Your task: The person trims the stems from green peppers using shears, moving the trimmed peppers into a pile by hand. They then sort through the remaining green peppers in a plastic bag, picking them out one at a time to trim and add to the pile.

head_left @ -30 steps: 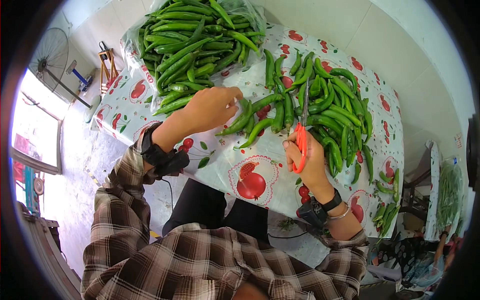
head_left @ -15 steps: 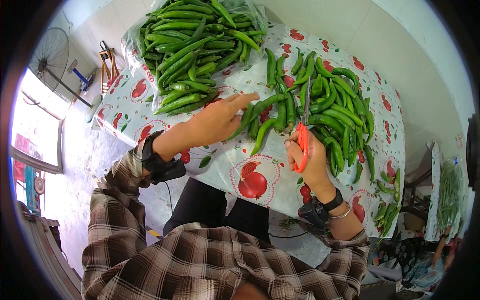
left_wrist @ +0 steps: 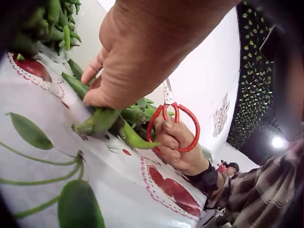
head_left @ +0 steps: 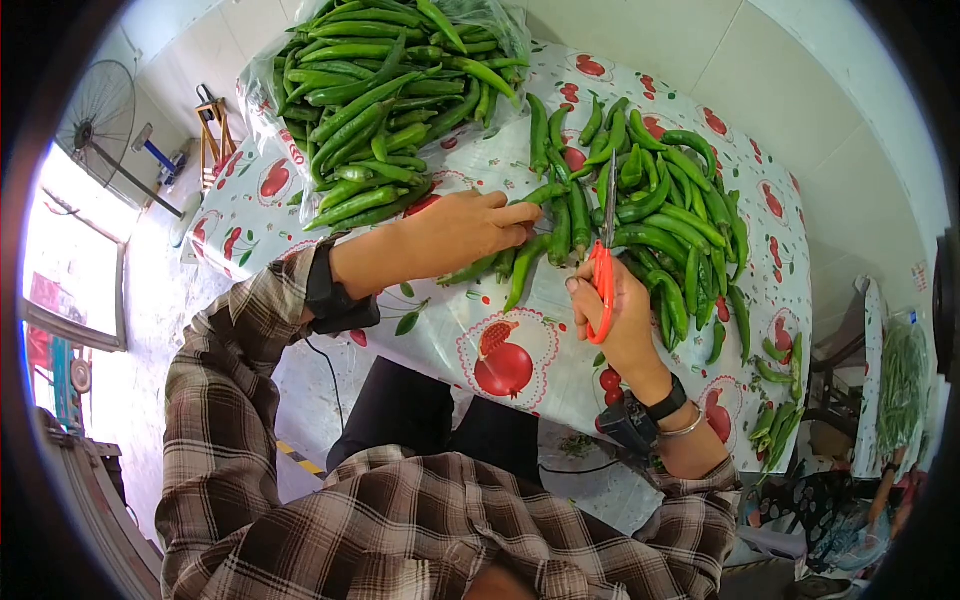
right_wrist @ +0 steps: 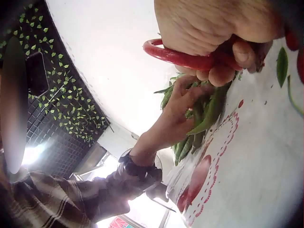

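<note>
My left hand is over a small row of green chili peppers near the table's middle. In the left wrist view its thumb and fingers pinch a green chili pepper, partly hidden under the hand. Another pepper lies just below the fingers. In my right hand I hold red-handled scissors, the handle loops at the palm and the blades pointing away over the loose peppers. A large loose pile of green peppers lies beside the blades.
A clear plastic bag heaped with green peppers stands at the back left. The table has a fruit-printed cover. A few smaller peppers lie at its right edge. A fan stands on the floor at left.
My left hand has moved to the right, away from the bag's side and onto the peppers at the middle. The right hand and scissors have stayed nearly still.
</note>
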A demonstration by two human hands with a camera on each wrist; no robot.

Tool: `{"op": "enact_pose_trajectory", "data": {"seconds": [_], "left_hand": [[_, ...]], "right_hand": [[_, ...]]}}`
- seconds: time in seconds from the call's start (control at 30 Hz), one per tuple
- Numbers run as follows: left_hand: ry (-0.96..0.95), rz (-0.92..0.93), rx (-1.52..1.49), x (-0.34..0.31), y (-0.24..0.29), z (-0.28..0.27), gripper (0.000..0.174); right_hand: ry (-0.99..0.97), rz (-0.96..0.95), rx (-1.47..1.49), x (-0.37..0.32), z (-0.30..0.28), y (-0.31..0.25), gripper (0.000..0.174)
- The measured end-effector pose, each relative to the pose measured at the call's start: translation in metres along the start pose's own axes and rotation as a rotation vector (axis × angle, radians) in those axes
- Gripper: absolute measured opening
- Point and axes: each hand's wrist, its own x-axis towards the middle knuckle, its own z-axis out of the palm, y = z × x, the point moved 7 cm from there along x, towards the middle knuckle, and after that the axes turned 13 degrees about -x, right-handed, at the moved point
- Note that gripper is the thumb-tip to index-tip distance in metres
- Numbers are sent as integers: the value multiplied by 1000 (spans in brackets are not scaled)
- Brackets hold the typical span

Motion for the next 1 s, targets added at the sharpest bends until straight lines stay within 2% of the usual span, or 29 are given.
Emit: {"op": "enact_pose_trajectory", "data": {"seconds": [0.13,0.23,0.3,0.43,0.5,0.73,1.0], "left_hand": [[33,13,39,-3,0,-7,43],[126,1,-19,-8,-1,-17,38],[259,-34,-48,-11,-4,-31,34],[216,24,-163,-10,6,-32,30],[98,104,-147,-6,19,-19,30],[88,126,-69,5,22,-5,31],[157,265,45,5,30,-7,19]], "right_hand": [[-1,2,-12,0,-1,1,10],[-7,1,2,0,0,0,10],[-4,3,-4,0,0,1,10],[-2,10,-4,0,0,1,11],[-6,15,-3,0,0,0,12],[12,7,-36,0,-1,3,13],[5,1,-20,1,-1,2,12]]}}
